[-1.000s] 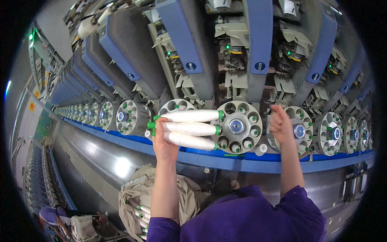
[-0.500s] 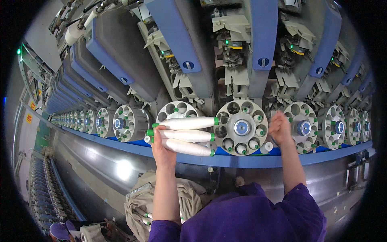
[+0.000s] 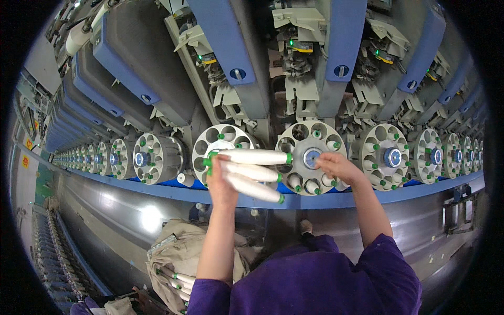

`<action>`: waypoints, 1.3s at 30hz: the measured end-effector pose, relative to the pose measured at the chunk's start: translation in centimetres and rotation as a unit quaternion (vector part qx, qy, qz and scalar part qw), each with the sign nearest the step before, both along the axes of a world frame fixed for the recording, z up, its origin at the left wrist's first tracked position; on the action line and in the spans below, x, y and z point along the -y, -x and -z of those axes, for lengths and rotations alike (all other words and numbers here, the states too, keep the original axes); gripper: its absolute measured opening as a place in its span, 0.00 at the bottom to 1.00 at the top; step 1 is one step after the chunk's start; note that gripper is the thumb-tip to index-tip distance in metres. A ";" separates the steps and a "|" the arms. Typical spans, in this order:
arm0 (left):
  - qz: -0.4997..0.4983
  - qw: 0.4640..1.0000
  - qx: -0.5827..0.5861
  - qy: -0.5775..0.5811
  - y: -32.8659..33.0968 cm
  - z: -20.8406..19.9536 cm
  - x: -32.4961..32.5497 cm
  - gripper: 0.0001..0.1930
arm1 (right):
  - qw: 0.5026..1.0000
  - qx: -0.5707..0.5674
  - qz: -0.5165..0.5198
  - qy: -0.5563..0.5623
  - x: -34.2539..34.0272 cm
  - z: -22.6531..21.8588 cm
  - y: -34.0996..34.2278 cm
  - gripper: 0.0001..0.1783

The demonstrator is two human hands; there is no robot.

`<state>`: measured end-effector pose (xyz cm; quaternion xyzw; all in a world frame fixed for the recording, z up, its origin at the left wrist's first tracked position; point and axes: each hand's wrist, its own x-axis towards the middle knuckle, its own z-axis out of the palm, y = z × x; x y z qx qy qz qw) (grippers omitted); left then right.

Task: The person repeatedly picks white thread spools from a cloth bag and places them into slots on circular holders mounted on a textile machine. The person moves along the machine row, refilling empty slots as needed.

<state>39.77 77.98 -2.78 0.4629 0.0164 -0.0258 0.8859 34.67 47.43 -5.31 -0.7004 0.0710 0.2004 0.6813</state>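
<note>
In my left hand (image 3: pixel 222 184) is a bunch of white yarn bobbins (image 3: pixel 254 156) with green ends, fanned out to the right and slightly blurred. They hang in front of the gap between two round magazines. My right hand (image 3: pixel 338 168) is at the blue hub (image 3: pixel 312 157) of the middle magazine (image 3: pixel 301 171), its fingers drawn together. Whether a thread lies between those fingertips is too small to tell. Some pockets of this magazine hold green-tipped bobbins, while others look dark. Another round magazine (image 3: pixel 199 156) is partly hidden behind my left hand and the bobbins.
A row of similar magazines (image 3: pixel 386 142) runs left and right beneath blue and grey machine units (image 3: pixel 231 42). A blue rail (image 3: pixel 367 197) passes along their front. Below my left forearm, a beige cloth bag (image 3: pixel 173 241) holds more bobbins (image 3: pixel 184 278). One white bobbin (image 3: pixel 185 179) lies by the rail.
My right hand has moved left, from beside the neighbouring magazine to the middle magazine's hub. The bobbins in my left hand have shifted slightly right and overlap the middle magazine's edge more. The view has shifted slightly.
</note>
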 end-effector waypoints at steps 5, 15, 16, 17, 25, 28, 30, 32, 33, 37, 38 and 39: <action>-0.101 0.975 0.023 -0.195 -1.5 5.3 6.5 0.14 | 0.976 0.204 0.061 -0.040 1.1 -0.2 1.8 0.13; 0.104 0.987 0.033 -0.120 1.4 2.8 5.2 0.17 | 0.974 0.112 0.198 -0.015 5.8 1.0 0.8 0.15; 0.103 0.986 -0.024 -0.126 1.8 2.7 4.2 0.17 | 0.952 0.193 0.146 0.186 4.9 2.1 0.3 0.16; 0.100 0.987 -0.053 -0.115 2.3 2.8 3.4 0.16 | 0.892 0.287 0.062 0.343 4.2 2.9 -0.1 0.18; 0.105 0.936 -0.335 -0.019 9.6 8.1 -0.1 0.14 | 0.816 0.037 -0.353 0.456 3.3 -1.1 -1.1 0.18; 0.046 0.940 -0.339 0.017 11.0 9.0 -2.0 0.15 | 0.888 0.243 -0.156 0.359 3.5 -2.1 -3.9 0.13; 0.007 0.945 -0.327 -0.008 11.5 8.7 -3.5 0.15 | 0.897 0.299 -0.085 0.314 2.4 -2.0 -5.4 0.11; -0.003 0.945 -0.326 -0.034 12.2 7.9 -5.1 0.15 | 0.866 0.255 -0.154 0.402 0.7 -2.6 -6.0 0.12; -0.008 0.945 -0.320 -0.060 12.7 7.5 -5.9 0.15 | 0.806 0.241 -0.223 0.492 -0.5 -3.0 -5.8 0.12; 0.013 0.930 -0.257 -0.262 15.3 6.5 -10.3 0.12 | 0.870 0.109 -0.137 0.462 -6.6 -7.4 -5.5 0.14; -0.001 0.898 -0.245 -0.364 16.2 6.6 -11.9 0.13 | 0.892 0.226 -0.121 0.372 -9.0 -7.7 -4.9 0.14; -0.005 0.863 -0.224 -0.452 16.9 6.7 -13.8 0.14 | 0.891 0.346 -0.102 0.275 -12.2 -7.0 -4.0 0.13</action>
